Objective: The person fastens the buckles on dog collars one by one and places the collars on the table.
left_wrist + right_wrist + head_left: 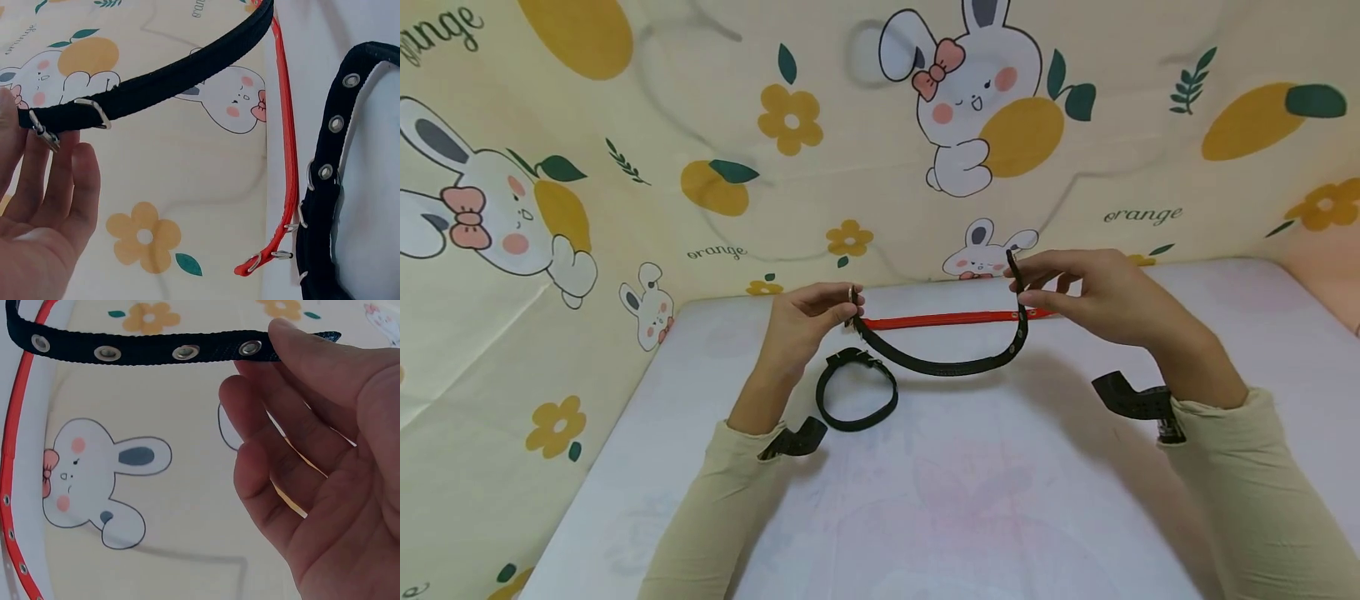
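A black collar [951, 367] with a buckle and eyelets hangs in a U between my two hands above the table. My left hand [805, 321] pinches its buckle end; in the left wrist view the metal buckle [44, 130] and a metal loop [94, 112] show near the fingers. My right hand [1097, 292] pinches the eyelet end between thumb and fingers, and the pointed tip [328, 337] sticks out past the thumb. Several metal eyelets [185, 352] run along this part. A second black collar [856, 425], fastened into a ring, stands on the table near my left wrist.
A red collar [940, 320] lies straight along the back of the white table [962, 500], behind the hanging black one. A cloth [850, 125] printed with rabbits and oranges rises behind the table. Black straps [1138, 400] stick out at both sleeve cuffs.
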Demonstrator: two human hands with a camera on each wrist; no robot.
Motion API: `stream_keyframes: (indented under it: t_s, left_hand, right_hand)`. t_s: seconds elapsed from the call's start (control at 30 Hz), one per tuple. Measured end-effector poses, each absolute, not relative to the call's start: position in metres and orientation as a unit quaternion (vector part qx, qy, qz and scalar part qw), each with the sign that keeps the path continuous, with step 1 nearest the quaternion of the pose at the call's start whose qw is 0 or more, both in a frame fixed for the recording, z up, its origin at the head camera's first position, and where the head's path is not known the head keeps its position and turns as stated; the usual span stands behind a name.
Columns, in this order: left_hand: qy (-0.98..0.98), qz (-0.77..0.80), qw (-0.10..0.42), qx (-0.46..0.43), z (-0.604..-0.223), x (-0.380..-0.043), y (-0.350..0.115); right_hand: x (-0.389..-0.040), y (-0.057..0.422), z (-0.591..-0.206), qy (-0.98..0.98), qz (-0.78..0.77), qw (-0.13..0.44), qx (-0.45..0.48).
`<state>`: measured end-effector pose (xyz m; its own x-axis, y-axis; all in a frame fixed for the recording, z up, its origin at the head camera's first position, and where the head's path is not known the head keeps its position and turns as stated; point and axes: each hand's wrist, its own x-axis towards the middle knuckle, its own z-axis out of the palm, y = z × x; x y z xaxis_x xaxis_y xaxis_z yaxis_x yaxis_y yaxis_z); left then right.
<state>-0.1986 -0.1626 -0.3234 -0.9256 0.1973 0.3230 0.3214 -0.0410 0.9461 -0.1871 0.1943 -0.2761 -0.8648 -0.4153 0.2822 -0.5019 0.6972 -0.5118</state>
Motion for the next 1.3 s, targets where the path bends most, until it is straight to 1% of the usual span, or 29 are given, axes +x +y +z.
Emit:
stream_keyframes:
  t_s: [0.2, 0.43, 0.73, 0.87, 0.97, 1.17, 1.3]
  left_hand:
    - [-0.677, -0.709, 0.042, -0.193, -0.322, -0.195, -0.157]
    - [-0.68, -0.71, 0.031, -0.181, -0.32, -0.189, -0.147]
    - [-0.662, -0.728, 0.039, -0.172, -0.317, -0.183, -0.141]
    - [-0.673, -0.717, 0.044, -0.178, -0.317, -0.181, -0.139]
    - [-0.69, -0.698, 0.053, -0.186, -0.316, -0.179, -0.138]
    - [-0.705, -0.679, 0.057, -0.197, -0.316, -0.175, -0.134]
    - [-0.707, -0.673, 0.06, -0.209, -0.316, -0.173, -0.131]
  right_hand:
    - [-0.184, 0.187, -0.276, -0.905, 0.317, 0.087, 0.272]
    - [-0.181, 0.178, -0.274, -0.887, 0.34, 0.102, 0.294]
    - [-0.174, 0.169, -0.271, -0.887, 0.356, 0.097, 0.277]
    - [-0.171, 0.164, -0.27, -0.886, 0.353, 0.098, 0.283]
    - [-0.169, 0.161, -0.27, -0.889, 0.345, 0.091, 0.287]
    - [-0.166, 0.152, -0.272, -0.894, 0.346, 0.053, 0.28]
    - [-0.165, 0.147, -0.273, -0.892, 0.341, 0.047, 0.293]
